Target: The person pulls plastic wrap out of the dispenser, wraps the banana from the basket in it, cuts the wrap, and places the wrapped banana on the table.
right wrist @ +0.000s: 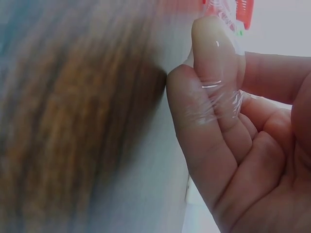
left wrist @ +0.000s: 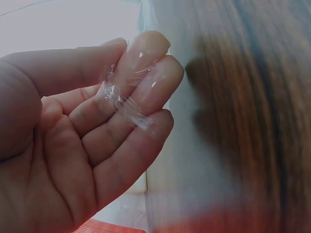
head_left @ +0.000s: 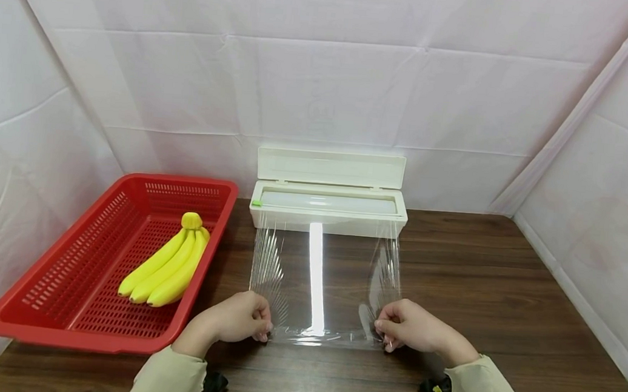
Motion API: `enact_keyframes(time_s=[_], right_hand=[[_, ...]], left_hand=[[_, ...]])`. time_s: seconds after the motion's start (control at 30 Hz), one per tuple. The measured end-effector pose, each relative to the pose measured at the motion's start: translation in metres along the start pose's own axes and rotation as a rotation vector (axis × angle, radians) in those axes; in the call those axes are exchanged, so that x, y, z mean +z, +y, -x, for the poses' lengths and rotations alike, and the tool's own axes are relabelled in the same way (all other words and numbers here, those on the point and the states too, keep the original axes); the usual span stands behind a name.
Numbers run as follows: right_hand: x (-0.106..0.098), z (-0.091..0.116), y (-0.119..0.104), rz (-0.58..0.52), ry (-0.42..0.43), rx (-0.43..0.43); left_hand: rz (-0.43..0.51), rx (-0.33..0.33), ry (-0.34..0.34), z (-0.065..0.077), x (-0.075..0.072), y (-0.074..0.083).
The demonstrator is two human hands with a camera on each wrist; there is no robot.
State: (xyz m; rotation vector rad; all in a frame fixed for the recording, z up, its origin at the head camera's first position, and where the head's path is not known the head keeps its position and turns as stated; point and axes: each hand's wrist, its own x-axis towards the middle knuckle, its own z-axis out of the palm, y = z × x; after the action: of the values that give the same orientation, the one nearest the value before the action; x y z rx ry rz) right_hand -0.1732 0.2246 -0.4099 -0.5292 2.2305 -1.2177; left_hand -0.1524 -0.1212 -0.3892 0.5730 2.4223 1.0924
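A sheet of clear plastic wrap point(head_left: 335, 282) stretches toward me from a white dispenser box point(head_left: 328, 222), its lid point(head_left: 331, 168) raised at the back. My left hand point(head_left: 241, 317) pinches the near left corner of the film between thumb and fingers. At the near right corner, my right hand point(head_left: 411, 327) pinches the film the same way. Crinkled wrap point(left wrist: 116, 94) lies across the fingertips in the left wrist view. The right wrist view also has film point(right wrist: 214, 99) over the fingers. Folds run along both sides of the sheet, low over the tabletop.
To the left stands a red plastic basket point(head_left: 104, 342) with a bunch of yellow bananas point(head_left: 169, 265) inside. The dark wooden table point(head_left: 483, 281) extends to the right. White cloth walls point(head_left: 327, 87) enclose the back and both sides. A small green slider point(head_left: 257, 203) sits on the dispenser's left end.
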Motion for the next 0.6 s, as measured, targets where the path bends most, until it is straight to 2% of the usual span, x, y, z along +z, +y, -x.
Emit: enact_keyframes(time_s=[0.6], right_hand=[[0.0047,0.0059,-0.0033,0.014,-0.022,0.014]], left_hand=[[-0.013,0.013,-0.059,0.0054,-0.0022,0.0032]])
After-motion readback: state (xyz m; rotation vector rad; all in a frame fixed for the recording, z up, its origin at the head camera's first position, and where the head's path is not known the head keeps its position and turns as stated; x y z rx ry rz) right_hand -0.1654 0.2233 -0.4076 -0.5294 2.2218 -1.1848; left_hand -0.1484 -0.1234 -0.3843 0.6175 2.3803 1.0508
